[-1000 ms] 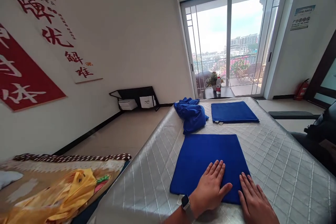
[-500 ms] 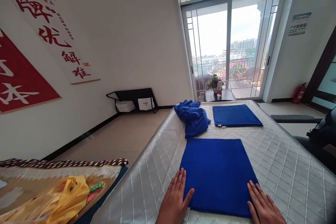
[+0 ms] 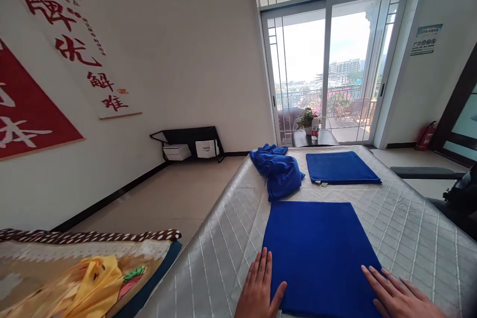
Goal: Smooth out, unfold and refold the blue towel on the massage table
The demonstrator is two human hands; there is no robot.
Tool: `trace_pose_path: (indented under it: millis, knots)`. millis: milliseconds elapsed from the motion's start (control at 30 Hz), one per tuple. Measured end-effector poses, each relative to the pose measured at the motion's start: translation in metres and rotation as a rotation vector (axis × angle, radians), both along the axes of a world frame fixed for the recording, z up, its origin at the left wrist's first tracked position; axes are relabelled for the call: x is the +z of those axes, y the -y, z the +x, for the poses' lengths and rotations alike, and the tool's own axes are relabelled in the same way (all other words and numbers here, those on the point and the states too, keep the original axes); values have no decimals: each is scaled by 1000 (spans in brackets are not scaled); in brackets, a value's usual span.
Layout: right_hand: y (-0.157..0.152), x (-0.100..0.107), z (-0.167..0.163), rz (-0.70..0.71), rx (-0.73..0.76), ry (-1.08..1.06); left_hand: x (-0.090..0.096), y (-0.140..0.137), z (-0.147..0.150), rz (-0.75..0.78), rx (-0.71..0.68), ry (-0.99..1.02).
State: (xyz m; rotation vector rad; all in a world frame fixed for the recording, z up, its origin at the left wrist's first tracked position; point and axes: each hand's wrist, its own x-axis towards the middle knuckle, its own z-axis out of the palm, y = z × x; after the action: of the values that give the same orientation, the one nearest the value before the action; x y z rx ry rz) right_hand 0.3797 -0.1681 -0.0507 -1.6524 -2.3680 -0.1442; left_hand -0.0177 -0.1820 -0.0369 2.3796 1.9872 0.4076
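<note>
A flat blue cloth (image 3: 320,253), laid out as a neat rectangle, lies on the silver quilted mattress (image 3: 406,223) right in front of me. My left hand (image 3: 259,285) rests open on its left edge, fingers stretched forward and thumb on the fabric. At the right edge my right hand (image 3: 398,290) lies flat with its fingers extended, touching the cloth. Beyond it is a crumpled blue cloth (image 3: 281,174). A folded blue cloth (image 3: 341,166) with small white tags sits farther back to the right.
To the left is a bed with a patterned cover (image 3: 149,258) and a yellow bag (image 3: 95,283) on it. Past the mattress stands a small dark table (image 3: 320,140) with a plant (image 3: 306,119) and a bottle (image 3: 315,128). A fire extinguisher (image 3: 425,136) is at the right wall.
My right hand has shifted a little to the right and turned more sideways along the cloth's edge. The left hand stays at the left edge. The whole view has shifted slightly.
</note>
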Motion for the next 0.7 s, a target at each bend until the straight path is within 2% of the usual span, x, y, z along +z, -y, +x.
trace_pose_path:
  millis: [100,167,200,300,433,700]
  knots:
    - [-27,56,-23,-49,50,-7,-2,-1,-1,-4,15,-2]
    - [-49,78,-36,-82,39,27,-4,-2,-3,-16,7,-6]
    - [-60,82,-41,-100,24,52,-4,-2,-5,-22,0,-9]
    - [-79,70,-46,-70,-52,71,-6,-3,-8,-15,-18,-17]
    - [-79,51,-42,-11,-70,57,-1,-2,-5,9,-3,-29]
    - [-68,74,-39,-115,-83,111,25,0,-2,-23,25,-40]
